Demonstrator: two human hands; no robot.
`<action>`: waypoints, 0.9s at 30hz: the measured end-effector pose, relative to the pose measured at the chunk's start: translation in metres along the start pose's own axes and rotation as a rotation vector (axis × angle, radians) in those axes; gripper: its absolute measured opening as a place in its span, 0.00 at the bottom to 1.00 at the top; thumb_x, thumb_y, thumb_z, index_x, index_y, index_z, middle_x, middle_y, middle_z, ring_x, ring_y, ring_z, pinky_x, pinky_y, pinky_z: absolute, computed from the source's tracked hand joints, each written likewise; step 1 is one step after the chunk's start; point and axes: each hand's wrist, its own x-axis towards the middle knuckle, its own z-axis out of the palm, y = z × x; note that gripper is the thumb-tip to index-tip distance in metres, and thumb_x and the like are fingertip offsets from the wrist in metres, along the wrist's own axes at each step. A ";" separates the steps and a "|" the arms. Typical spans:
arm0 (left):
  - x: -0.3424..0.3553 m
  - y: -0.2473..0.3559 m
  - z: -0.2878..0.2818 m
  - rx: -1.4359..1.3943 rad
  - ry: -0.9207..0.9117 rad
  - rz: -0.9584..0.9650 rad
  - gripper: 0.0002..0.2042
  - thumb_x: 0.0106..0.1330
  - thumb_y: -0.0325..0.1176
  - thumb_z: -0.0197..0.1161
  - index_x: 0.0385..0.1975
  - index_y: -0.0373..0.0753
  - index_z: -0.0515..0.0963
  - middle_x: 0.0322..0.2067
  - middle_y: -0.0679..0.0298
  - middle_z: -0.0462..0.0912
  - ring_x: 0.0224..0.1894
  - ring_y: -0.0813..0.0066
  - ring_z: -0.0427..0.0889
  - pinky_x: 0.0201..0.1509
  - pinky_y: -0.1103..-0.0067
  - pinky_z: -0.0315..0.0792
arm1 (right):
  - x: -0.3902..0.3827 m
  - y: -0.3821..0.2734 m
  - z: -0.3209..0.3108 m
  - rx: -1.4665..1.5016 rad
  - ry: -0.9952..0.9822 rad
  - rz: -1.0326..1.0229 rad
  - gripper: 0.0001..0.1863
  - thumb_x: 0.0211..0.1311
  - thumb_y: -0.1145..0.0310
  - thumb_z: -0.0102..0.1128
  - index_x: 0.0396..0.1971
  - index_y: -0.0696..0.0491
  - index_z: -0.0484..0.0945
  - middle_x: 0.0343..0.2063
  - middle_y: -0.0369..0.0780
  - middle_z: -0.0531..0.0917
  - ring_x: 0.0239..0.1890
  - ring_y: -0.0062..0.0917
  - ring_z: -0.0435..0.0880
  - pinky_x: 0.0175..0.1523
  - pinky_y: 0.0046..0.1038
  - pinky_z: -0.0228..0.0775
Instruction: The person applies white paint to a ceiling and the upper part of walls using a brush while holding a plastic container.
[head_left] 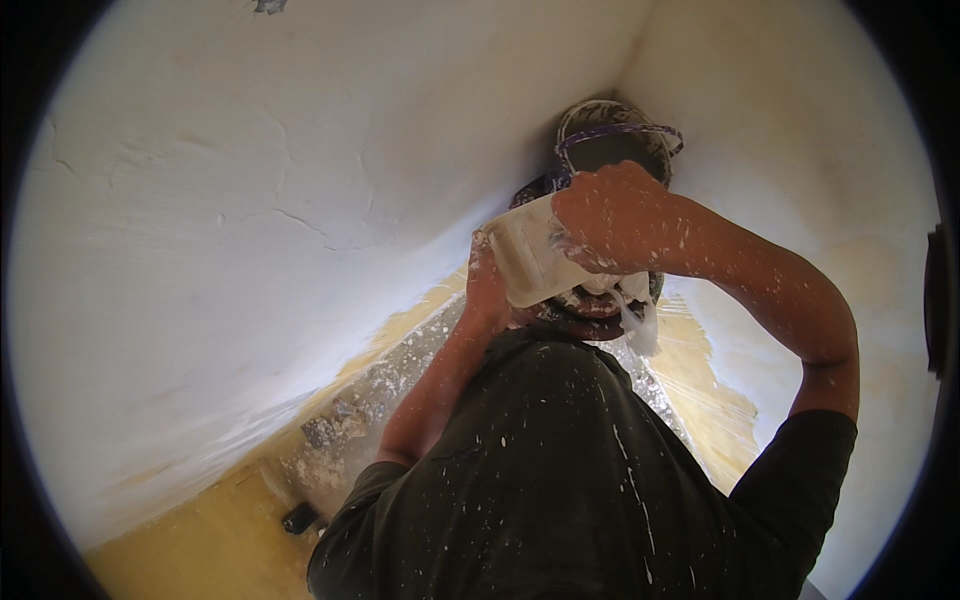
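Observation:
A cream, rectangular plastic tub (525,258) is held tilted in front of my chest. My left hand (488,272) grips its left side, with the fingers mostly behind it. My right hand (608,222) is closed at the tub's right end, knuckles up and fingers curled in at the edge. Whatever is in that fist is hidden. White spatter covers both forearms. Just beyond the right hand stands a dark bucket (640,147) with a pale, smeared rim. White plastic sheeting (640,325) hangs below the right hand, beside a dark round rim (585,328).
White plastered walls rise on the left (250,230) and right (800,190), meeting in a corner behind the bucket. Cracks and bumps mark the left wall. The floor (345,440) is spattered white, with a small black object (299,517) at the lower left.

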 end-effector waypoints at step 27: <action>0.010 -0.027 -0.012 -0.268 0.095 -0.088 0.27 0.71 0.55 0.28 0.60 0.42 0.56 0.53 0.58 0.69 0.54 0.63 0.73 0.56 0.68 0.71 | -0.016 0.034 0.024 -0.083 -0.070 0.159 0.11 0.49 0.65 0.61 0.23 0.59 0.80 0.23 0.48 0.82 0.27 0.41 0.83 0.31 0.38 0.75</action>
